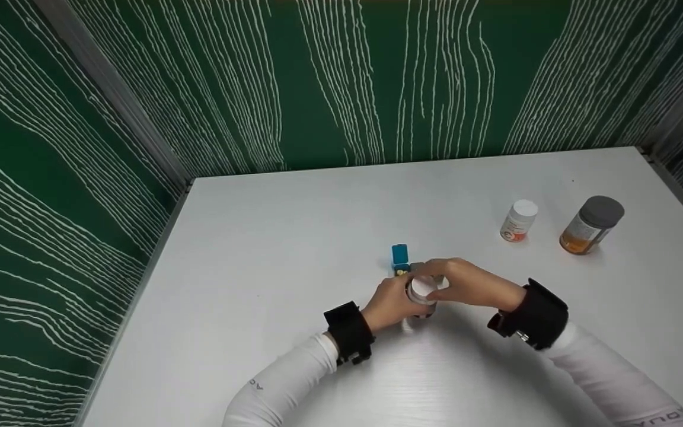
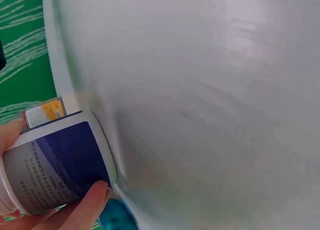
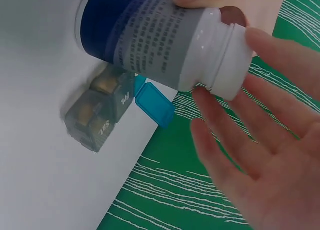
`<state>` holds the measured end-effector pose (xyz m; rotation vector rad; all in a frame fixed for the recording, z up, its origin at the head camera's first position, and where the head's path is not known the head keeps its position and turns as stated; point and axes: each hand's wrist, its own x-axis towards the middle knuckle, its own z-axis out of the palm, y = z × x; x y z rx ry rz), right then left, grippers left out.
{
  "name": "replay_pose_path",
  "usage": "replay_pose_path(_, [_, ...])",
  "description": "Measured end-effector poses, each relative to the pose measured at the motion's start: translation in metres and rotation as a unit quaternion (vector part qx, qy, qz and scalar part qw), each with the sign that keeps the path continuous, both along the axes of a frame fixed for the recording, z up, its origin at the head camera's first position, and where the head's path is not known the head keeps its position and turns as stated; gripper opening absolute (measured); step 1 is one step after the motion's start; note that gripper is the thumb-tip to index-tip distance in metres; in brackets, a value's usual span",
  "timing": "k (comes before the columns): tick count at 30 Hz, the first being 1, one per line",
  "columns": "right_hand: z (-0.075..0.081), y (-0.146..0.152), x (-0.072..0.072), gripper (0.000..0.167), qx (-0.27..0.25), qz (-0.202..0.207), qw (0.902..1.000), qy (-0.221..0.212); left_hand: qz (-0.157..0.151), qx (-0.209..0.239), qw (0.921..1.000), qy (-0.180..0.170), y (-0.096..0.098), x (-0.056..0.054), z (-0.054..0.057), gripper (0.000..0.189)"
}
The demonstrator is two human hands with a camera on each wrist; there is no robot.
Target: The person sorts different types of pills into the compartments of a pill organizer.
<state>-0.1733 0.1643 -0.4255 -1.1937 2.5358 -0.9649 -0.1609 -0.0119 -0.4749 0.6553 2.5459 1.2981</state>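
Observation:
My left hand [image 1: 390, 302] grips a white pill bottle [image 2: 65, 160] with a blue and grey label around its body. The bottle's white cap [image 3: 233, 62] is between the thumb and fingers of my right hand [image 1: 466, 283]. Whether the cap is loose, I cannot tell. Just beyond the hands lies a small pill organizer [image 3: 92, 117], partly hidden by them in the head view. Its grey see-through compartments marked Fri and Sat have pale shapes inside. A teal lid [image 1: 399, 254] stands open, with yellowish pills [image 1: 401, 272] in the compartment below it.
To the right on the white table [image 1: 258, 249] stand a small white bottle [image 1: 518, 221] with an orange-red label and a larger amber jar [image 1: 591, 225] with a grey lid. Green walls [image 1: 335, 83] with white lines border the table's back and sides.

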Motion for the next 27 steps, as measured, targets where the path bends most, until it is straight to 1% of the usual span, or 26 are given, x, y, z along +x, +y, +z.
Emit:
replay_pose_path(3, [-0.004, -0.004, 0.002, 0.033, 0.008, -0.020, 0.9982, 0.056, 0.006, -0.002, 1.0000, -0.004, 0.000, 0.000, -0.001, 0.054])
replay_pose_path(5, [-0.007, -0.007, 0.003, 0.031, 0.018, -0.038, 0.9940, 0.101, 0.011, -0.005, 0.9999, -0.006, 0.001, -0.001, -0.001, 0.056])
replay_pose_path(8, [-0.012, -0.013, 0.005, 0.031, 0.034, -0.078, 0.9822, 0.167, 0.011, -0.004, 0.9999, -0.007, 0.001, -0.001, -0.001, 0.055])
replay_pose_path(11, [-0.017, -0.018, 0.005, 0.035, 0.061, -0.122, 0.9658, 0.221, 0.004, 0.001, 1.0000, -0.005, 0.001, -0.002, 0.000, 0.049])
replay_pose_path(12, [-0.018, -0.019, 0.005, 0.037, 0.072, -0.132, 0.9602, 0.235, 0.001, 0.001, 1.0000, -0.003, 0.001, -0.002, 0.000, 0.046])
replay_pose_path(14, [-0.018, -0.020, 0.006, 0.039, 0.100, -0.146, 0.9523, 0.248, -0.002, 0.006, 1.0000, -0.006, 0.000, -0.002, 0.000, 0.044])
replay_pose_path(15, [-0.017, -0.020, 0.006, 0.040, 0.109, -0.147, 0.9528, 0.242, -0.004, 0.011, 0.9999, -0.009, 0.000, -0.002, 0.000, 0.047])
replay_pose_path(17, [-0.013, -0.018, 0.007, 0.042, 0.111, -0.140, 0.9633, 0.200, -0.007, 0.018, 0.9996, -0.019, -0.001, -0.002, 0.000, 0.053])
replay_pose_path(19, [-0.008, -0.013, 0.007, 0.042, 0.095, -0.117, 0.9793, 0.135, -0.008, 0.019, 0.9995, -0.023, -0.001, -0.002, 0.000, 0.057])
replay_pose_path(21, [-0.003, -0.009, 0.007, 0.043, 0.060, -0.082, 0.9929, 0.062, -0.011, 0.017, 0.9996, -0.018, -0.001, -0.002, -0.001, 0.057])
replay_pose_path(22, [-0.001, -0.007, 0.007, 0.044, 0.043, -0.062, 0.9966, 0.034, -0.011, 0.014, 0.9997, -0.015, -0.002, -0.002, -0.001, 0.057])
replay_pose_path(24, [0.001, -0.003, 0.006, 0.044, 0.018, -0.026, 0.9995, 0.001, -0.011, 0.009, 0.9998, -0.010, -0.002, -0.001, -0.001, 0.056])
replay_pose_path(25, [0.002, -0.003, 0.005, 0.043, 0.010, -0.013, 0.9999, -0.004, -0.010, 0.008, 0.9999, -0.009, -0.002, -0.001, -0.002, 0.055])
replay_pose_path(27, [0.001, -0.002, 0.005, 0.041, 0.000, -0.003, 1.0000, -0.002, -0.010, 0.008, 0.9998, -0.012, -0.002, -0.001, -0.002, 0.055])
